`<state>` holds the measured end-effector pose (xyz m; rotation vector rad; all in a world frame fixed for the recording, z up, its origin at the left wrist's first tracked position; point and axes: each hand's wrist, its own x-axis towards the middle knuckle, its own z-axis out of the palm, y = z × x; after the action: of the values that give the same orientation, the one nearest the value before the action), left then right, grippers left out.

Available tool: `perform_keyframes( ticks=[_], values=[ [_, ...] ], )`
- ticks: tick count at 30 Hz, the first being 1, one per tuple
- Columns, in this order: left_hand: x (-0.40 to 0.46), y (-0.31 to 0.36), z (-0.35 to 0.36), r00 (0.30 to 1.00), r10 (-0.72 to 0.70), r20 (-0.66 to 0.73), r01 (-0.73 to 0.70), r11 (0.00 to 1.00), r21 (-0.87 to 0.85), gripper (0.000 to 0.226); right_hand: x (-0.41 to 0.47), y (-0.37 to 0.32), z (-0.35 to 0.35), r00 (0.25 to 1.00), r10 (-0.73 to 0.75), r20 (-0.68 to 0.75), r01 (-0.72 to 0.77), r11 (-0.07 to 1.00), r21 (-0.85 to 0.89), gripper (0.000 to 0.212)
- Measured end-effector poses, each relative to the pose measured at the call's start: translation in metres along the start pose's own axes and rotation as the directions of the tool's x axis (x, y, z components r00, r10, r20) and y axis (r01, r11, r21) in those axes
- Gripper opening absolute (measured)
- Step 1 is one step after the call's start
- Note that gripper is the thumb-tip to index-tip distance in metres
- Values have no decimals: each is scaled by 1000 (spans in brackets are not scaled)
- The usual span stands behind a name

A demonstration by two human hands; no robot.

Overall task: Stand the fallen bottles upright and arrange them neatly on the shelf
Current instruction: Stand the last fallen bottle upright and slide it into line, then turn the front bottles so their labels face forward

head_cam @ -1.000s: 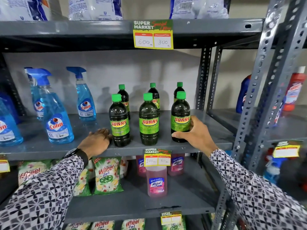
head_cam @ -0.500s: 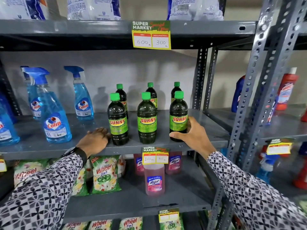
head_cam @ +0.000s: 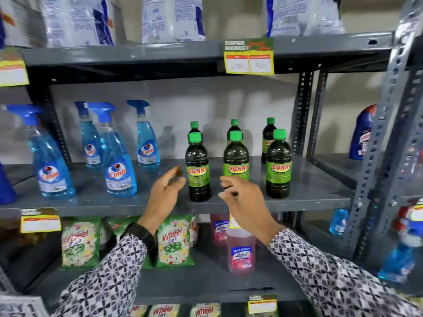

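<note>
Green-capped bottles (head_cam: 198, 167) all stand upright, so with your left hand (head_cam: 163, 195) and right hand (head_cam: 243, 197) loosely spread and empty, just nudge labels forward.

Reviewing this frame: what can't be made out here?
- Head view: middle front SUNNY bottle, base hidden behind the right hand.
- Back-row bottles, labels mostly blocked by the front row.
- Price tag, figures blurred.
- Left hand, fingertips motion-blurred.
</note>
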<state>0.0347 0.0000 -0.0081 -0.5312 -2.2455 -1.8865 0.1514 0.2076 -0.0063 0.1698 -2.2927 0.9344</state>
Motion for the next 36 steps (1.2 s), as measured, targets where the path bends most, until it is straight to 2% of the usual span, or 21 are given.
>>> perform_keyframes(
  ticks=[3,6,8,11,21,26,28,30,32,33,34,36],
  values=[
    [8,1,-6,986,-53,156,77,985,-154,64,15,-11,31,982,124,141,-129,991,27,73],
    [8,4,-9,958,-9,285,50,989,-138,60,29,-13,49,966,201,161,-211,977,46,92],
    [9,2,-9,947,30,321,3,995,-104,57,35,-14,54,960,227,163,-245,965,96,87],
    [11,2,-14,951,66,301,-58,998,-38,51,39,-14,60,968,223,113,-235,965,115,74],
    [13,-16,-31,956,127,264,-140,990,33,71,43,-20,76,976,199,86,-211,961,178,76],
    [8,-15,-32,959,128,252,-145,988,48,72,39,-26,74,978,180,102,-196,962,191,78],
    [0,-8,-32,970,129,207,-139,990,31,70,33,-27,70,984,154,94,-170,968,185,77],
    [-14,-2,-34,987,158,18,-159,986,52,60,21,-25,61,990,138,28,-140,978,151,67],
    [-31,4,-28,954,204,-219,-201,979,39,40,9,-16,47,987,112,-116,-101,990,95,48],
    [-39,8,-21,937,216,-276,-222,975,9,31,3,-9,38,974,104,-203,-89,992,84,39],
    [-46,12,-11,933,223,-283,-234,972,-5,26,-2,-2,30,953,102,-286,-82,993,79,33],
    [-56,22,14,953,238,-187,-239,971,19,23,-5,9,14,918,123,-377,-106,992,65,30]
  ],
)
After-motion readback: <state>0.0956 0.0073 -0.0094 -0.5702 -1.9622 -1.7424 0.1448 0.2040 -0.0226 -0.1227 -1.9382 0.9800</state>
